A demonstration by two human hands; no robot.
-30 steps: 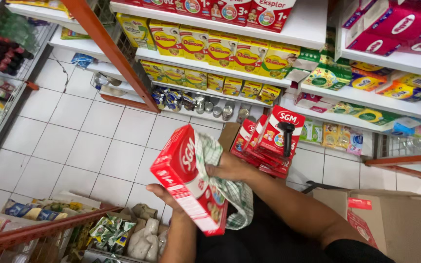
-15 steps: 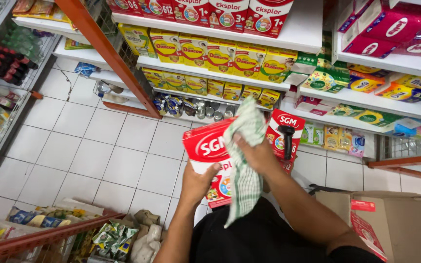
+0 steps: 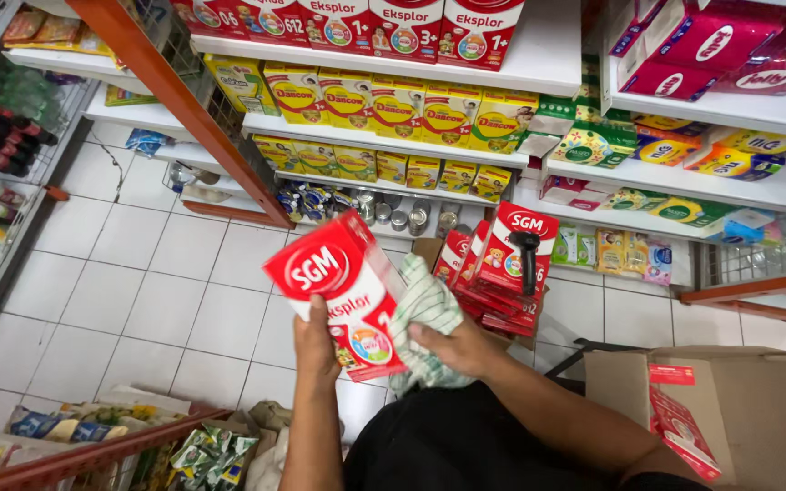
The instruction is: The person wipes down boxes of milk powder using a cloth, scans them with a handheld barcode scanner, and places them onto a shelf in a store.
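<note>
**While left hand grips red carton, right hand presses cloth to its side**

With fingers wrapped round the lower edge, the left hand (image 3: 316,341) holds a red carton (image 3: 343,291) tilted, centre of frame, white oval on its face pointing upper left. Right hand (image 3: 452,345) just right of it, fingers closed on a green-and-white checked cloth (image 3: 425,318), bunched and touching the carton's right side. Both forearms come up from bottom centre, dark clothing between them.

Behind the hands, right of centre, a stack of matching red cartons (image 3: 502,273) sits on the white tiled floor (image 3: 129,282), a black handheld tool (image 3: 528,255) standing on top. Open cardboard box (image 3: 730,400) at lower right. Shelves (image 3: 539,64) across the top: red-and-white boxes upper middle, yellow boxes (image 3: 393,109) below them, small tins lower still. Orange shelf upright (image 3: 184,100) runs diagonally at upper left. Packets in a basket at lower left.
</note>
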